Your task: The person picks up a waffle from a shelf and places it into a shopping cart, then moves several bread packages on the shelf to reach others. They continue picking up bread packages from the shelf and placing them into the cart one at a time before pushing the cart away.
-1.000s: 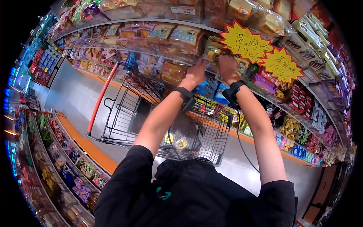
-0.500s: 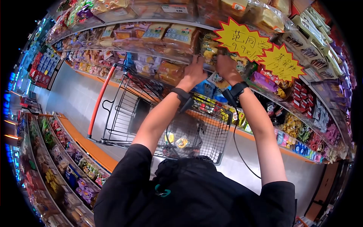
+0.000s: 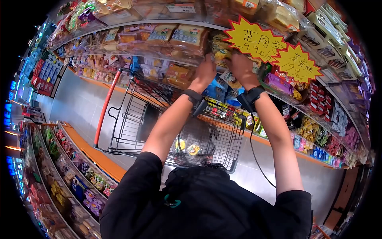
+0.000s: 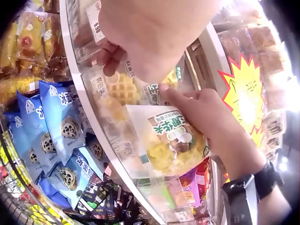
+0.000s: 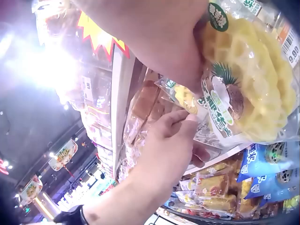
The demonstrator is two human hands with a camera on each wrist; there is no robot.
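In the head view both hands are at a shelf of bagged baked goods. My left hand [image 3: 204,74] is beside my right hand [image 3: 243,71]. Seen from the right wrist, the left thumb and forefinger pinch the edge of a small waffle bag [image 5: 185,99]. A larger coconut waffle package [image 5: 255,79] hangs tilted from my right hand [image 5: 159,33], which grips it; its fingers are partly hidden. The left wrist view shows this package [image 4: 174,140] at the shelf's front, with the right thumb and forefinger touching bags behind it.
A wire shopping cart [image 3: 179,135] stands below the arms, with a few yellow packages [image 3: 193,149] inside. Blue bags [image 4: 63,122] lie on the lower shelf. Yellow star-shaped price signs [image 3: 256,39] hang right of the hands. Another shelf row [image 3: 63,175] runs along the left.
The left hand has shifted slightly up and toward the right hand. The right hand, with the waffle package below it, has moved slightly right since half a second ago.
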